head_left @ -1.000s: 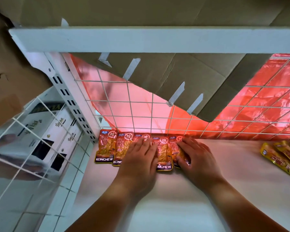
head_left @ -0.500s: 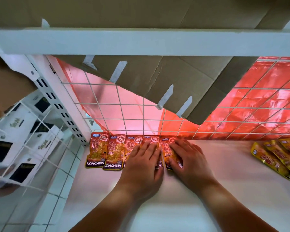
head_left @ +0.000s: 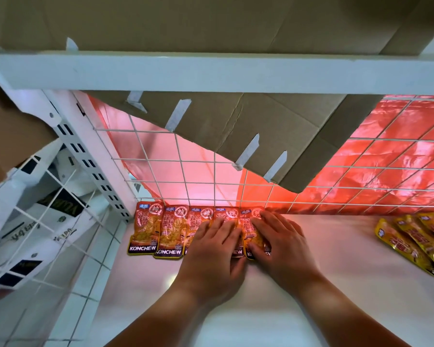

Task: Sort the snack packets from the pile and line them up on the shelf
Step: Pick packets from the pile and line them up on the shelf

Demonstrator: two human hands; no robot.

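Several red snack packets (head_left: 158, 230) marked KONCHEW lie side by side in a row on the white shelf (head_left: 336, 284), their tops against the back wire grid. My left hand (head_left: 214, 249) lies flat with straight fingers on the middle packets of the row. My right hand (head_left: 276, 242) lies flat on the rightmost packet, its fingers pointing left. Both hands cover the lower parts of those packets. Several yellow snack packets (head_left: 416, 242) lie fanned out at the far right of the same shelf.
A white wire grid (head_left: 261, 171) backs the shelf, with red plastic and a taped cardboard sheet (head_left: 236, 128) behind it. The upper shelf's white edge (head_left: 211, 71) hangs overhead. A slotted upright (head_left: 90, 159) and a side wire panel stand left, white boxes (head_left: 23, 221) beyond.
The view has shifted a little to the left and closer. Both hands stay flat on the right end of the red row; the packets sit slightly tighter against the grid.
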